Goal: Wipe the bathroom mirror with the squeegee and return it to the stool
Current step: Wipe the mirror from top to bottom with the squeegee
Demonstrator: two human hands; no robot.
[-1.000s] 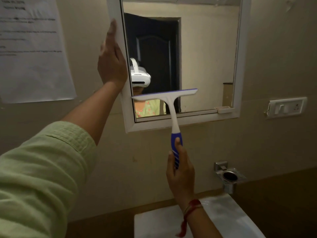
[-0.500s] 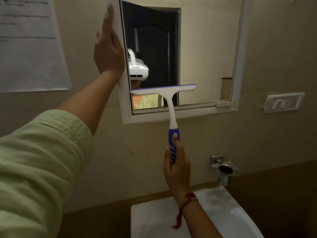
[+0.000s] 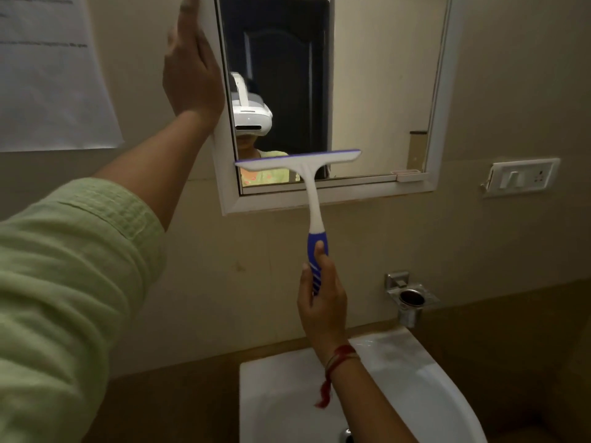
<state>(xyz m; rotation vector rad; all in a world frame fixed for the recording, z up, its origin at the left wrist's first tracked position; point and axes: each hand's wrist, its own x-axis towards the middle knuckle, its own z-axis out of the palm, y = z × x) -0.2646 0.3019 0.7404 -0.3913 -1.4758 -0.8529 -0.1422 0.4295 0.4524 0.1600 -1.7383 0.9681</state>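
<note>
A white-framed mirror [image 3: 443,91] hangs on the beige wall ahead. My left hand [image 3: 192,68] lies flat against the mirror's left frame edge, fingers up. My right hand [image 3: 321,292] grips the blue handle of a white squeegee [image 3: 311,199]. The squeegee stands upright, and its blade with a blue strip lies across the lower left part of the glass, just above the bottom frame. The stool is not in view.
A white washbasin [image 3: 415,378] sits below my right hand. A chrome cup holder [image 3: 411,298] is fixed to the wall at the right, a switch plate [image 3: 521,178] above it. A printed sheet [image 3: 54,84] hangs at the upper left.
The view has tilted down a little, so the mirror and both hands sit higher in frame. The squeegee blade stays at about the same low spot on the glass.
</note>
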